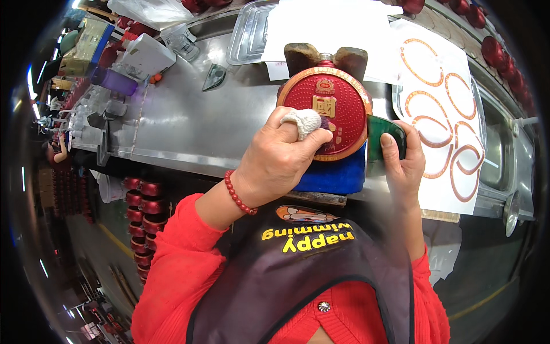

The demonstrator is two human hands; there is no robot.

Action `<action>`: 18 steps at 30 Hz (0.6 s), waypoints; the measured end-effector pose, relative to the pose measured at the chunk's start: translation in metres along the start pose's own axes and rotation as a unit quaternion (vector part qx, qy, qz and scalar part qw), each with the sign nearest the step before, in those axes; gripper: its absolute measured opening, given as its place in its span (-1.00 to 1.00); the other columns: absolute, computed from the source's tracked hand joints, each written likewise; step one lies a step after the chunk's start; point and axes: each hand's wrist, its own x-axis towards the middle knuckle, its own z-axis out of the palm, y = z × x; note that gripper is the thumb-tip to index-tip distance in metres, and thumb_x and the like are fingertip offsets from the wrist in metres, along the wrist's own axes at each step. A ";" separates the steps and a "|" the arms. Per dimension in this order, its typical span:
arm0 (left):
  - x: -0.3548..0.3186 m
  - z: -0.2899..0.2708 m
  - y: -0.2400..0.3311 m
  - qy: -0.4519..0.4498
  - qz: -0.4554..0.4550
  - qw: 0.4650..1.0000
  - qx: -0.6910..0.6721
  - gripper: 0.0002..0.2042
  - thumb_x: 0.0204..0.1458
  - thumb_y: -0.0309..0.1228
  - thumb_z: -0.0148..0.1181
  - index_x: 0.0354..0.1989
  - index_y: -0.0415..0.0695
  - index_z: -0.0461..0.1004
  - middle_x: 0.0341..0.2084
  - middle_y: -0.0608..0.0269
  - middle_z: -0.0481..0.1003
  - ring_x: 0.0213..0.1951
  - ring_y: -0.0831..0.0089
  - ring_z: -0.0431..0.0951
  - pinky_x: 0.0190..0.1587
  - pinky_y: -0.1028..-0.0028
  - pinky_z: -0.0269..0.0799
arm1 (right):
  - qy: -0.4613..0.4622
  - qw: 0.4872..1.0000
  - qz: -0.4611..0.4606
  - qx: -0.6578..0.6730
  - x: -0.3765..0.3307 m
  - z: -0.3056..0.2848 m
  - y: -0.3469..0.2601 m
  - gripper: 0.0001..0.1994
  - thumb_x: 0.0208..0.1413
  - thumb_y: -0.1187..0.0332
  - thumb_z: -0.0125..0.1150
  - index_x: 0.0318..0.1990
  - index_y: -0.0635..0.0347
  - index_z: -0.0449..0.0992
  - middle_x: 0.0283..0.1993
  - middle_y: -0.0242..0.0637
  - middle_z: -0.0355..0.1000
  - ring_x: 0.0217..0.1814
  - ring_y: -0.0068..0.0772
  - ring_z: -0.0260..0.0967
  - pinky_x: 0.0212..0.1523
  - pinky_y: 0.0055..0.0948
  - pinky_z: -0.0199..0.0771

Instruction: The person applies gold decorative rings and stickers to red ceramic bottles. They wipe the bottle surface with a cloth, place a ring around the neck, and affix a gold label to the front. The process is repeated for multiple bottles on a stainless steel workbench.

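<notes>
Nearest, on the person's side of the bottle, are a dark apron with yellow lettering and red sleeves, with a red bead bracelet on the left wrist. The left hand reaches over the lower left of the bottle, thumb and fingers pinching a white cloth against its face. The right hand, just right of the bottle, grips a green plate, thumb on the near face, the plate's left edge at the bottle's rim. A blue pad shows under the bottle's near edge. The bottle itself, round and red with a gold rim and raised gold marks, lies face up on the tabletop, its neck pointing away from the person. Well right of the bottle, a white sheet carries several orange-gold strips bent into open rings, and past it is a steel sink. Beyond the bottle, two dark blocks flank its neck, with white paper behind them. Farther left of the bottle are a green shard, a purple cup, a white box and a clear tray.
</notes>
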 end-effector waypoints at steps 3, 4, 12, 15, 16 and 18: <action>-0.003 0.005 0.009 -0.020 0.017 1.000 0.014 -0.73 -0.01 -0.53 0.23 -0.10 -0.19 0.63 -0.30 0.11 0.59 -0.14 0.11 0.56 -0.06 0.29 0.56 | -0.016 1.000 0.022 0.013 -0.001 0.000 0.001 -0.71 0.38 0.27 0.25 0.09 0.29 0.46 -0.18 -0.43 0.44 -0.17 -0.66 0.32 -0.12 -0.64 0.37; -0.003 0.008 0.011 -0.030 0.037 0.999 0.022 -0.73 -0.01 -0.54 0.24 -0.09 -0.20 0.64 -0.29 0.11 0.59 -0.14 0.11 0.56 -0.07 0.29 0.56 | -0.017 1.000 0.024 0.010 -0.001 0.000 0.001 -0.71 0.38 0.27 0.24 0.09 0.29 0.47 -0.18 -0.43 0.44 -0.17 -0.66 0.32 -0.12 -0.64 0.38; -0.029 0.001 0.000 0.046 -0.053 0.997 -0.016 -0.70 -0.05 -0.62 0.37 -0.09 -0.17 0.65 -0.17 0.12 0.60 -0.08 0.14 0.57 -0.01 0.29 0.54 | -0.025 0.999 0.034 0.019 -0.002 -0.001 0.000 -0.70 0.39 0.25 0.24 0.09 0.29 0.47 -0.19 -0.41 0.46 -0.18 -0.64 0.34 -0.13 -0.62 0.40; -0.043 0.007 -0.003 0.124 -0.127 0.980 -0.088 -0.72 0.07 -0.63 0.35 -0.03 -0.17 0.68 -0.11 0.12 0.57 -0.07 0.23 0.55 0.01 0.38 0.49 | -0.019 0.999 0.030 -0.018 -0.003 -0.002 -0.001 -0.70 0.38 0.25 0.24 0.07 0.29 0.46 -0.19 -0.42 0.45 -0.19 -0.63 0.33 -0.14 -0.60 0.39; -0.045 0.010 -0.006 0.155 -0.149 0.969 -0.124 -0.74 0.11 -0.64 0.33 -0.02 -0.17 0.69 -0.10 0.13 0.56 -0.06 0.26 0.55 0.01 0.41 0.47 | -0.021 0.999 0.043 -0.009 -0.003 -0.002 -0.001 -0.70 0.38 0.25 0.24 0.06 0.28 0.46 -0.19 -0.42 0.44 -0.19 -0.63 0.33 -0.14 -0.60 0.39; -0.039 0.012 -0.018 0.164 -0.189 0.958 -0.142 -0.76 0.17 -0.61 0.29 0.00 -0.19 0.68 -0.11 0.14 0.58 -0.06 0.30 0.55 0.03 0.42 0.46 | -0.025 0.997 0.077 0.017 -0.004 -0.002 -0.001 -0.71 0.37 0.25 0.24 0.05 0.28 0.46 -0.20 -0.42 0.43 -0.20 -0.63 0.32 -0.14 -0.59 0.38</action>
